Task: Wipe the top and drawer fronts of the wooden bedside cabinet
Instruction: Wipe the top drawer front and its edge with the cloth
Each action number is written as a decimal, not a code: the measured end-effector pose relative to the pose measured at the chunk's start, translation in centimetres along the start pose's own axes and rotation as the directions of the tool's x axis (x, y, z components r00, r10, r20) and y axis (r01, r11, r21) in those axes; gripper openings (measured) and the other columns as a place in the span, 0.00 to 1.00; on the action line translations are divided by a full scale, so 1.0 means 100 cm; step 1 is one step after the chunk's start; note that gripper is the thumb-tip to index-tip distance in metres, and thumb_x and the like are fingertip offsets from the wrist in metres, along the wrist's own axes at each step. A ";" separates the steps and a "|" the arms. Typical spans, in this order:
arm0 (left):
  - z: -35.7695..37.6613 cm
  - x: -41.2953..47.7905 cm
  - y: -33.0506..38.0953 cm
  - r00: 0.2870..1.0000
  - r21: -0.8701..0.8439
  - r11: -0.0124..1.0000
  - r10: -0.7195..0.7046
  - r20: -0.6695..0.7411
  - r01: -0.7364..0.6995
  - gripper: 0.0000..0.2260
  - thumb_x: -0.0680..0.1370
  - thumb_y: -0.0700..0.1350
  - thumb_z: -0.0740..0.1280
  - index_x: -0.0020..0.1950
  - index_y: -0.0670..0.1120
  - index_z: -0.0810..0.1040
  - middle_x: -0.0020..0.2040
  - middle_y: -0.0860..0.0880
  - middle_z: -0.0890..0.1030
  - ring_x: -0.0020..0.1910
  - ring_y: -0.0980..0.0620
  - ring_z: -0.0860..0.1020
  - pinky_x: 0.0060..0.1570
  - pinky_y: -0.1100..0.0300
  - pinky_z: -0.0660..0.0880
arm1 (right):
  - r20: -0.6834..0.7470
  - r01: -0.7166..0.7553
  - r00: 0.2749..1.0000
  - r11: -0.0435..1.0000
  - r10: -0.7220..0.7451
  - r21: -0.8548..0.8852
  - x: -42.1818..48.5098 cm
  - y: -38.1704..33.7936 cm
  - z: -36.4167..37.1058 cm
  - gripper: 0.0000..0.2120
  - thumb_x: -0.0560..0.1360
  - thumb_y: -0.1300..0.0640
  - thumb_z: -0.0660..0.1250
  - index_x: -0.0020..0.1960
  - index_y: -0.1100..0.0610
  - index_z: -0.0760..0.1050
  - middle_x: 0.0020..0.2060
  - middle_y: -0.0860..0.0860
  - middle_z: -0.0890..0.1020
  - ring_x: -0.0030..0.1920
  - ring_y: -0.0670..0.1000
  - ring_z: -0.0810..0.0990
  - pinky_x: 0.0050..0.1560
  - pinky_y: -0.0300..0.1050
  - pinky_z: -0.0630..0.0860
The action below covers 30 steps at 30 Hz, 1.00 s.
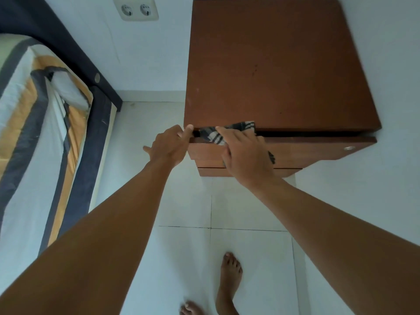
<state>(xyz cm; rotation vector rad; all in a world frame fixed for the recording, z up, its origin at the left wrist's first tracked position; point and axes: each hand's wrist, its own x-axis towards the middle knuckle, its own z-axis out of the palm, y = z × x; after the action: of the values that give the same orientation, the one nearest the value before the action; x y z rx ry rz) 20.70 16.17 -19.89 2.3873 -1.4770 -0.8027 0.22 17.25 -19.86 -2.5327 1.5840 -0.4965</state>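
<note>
Two hands meet at the front edge of the bedside cabinet (279, 69). Our right hand (246, 155) has its fingers (223, 133) closed down on a dark plaid cloth (214, 134), pressing it against the top edge of the upper drawer front (318, 148); a corner of the cloth pokes up over the cabinet top and another bit shows below the palm. Our left hand (169, 145) rests at the left corner of that drawer, its fingers (187, 130) curled onto the drawer's edge and its thumb spread wide; it holds no loose object.

The upper drawer stands slightly pulled out, leaving a dark gap under the top. The cabinet is reddish-brown wood, its flat top bare with a few small dark specks and a pale scuff near the left edge. A small round metal fitting (349, 148) sits at the right end of the upper drawer front, and a second drawer front (211, 171) shows below.

The cabinet stands against a white wall on white floor tiles (184, 264), with a bed (45, 137) in striped bedding to its left and a double wall socket (136, 9) between them. Our bare feet (229, 280) stand on the tiles.
</note>
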 end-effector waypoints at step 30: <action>0.035 -0.046 -0.003 0.966 0.418 0.871 0.236 0.105 -0.258 0.29 0.84 0.54 0.48 0.84 0.49 0.47 0.85 0.51 0.51 0.81 0.41 0.56 0.71 0.26 0.56 | 0.166 -0.107 0.976 0.971 0.144 -0.213 -0.014 -0.018 0.039 0.33 0.80 0.50 0.63 0.82 0.49 0.54 0.79 0.47 0.63 0.76 0.55 0.62 0.70 0.66 0.64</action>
<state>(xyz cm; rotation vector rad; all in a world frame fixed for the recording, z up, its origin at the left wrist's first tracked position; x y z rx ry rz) 17.41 20.69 -21.38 2.3965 -2.1178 -0.5194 2.50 19.04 -23.33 -2.5090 1.7920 -0.0908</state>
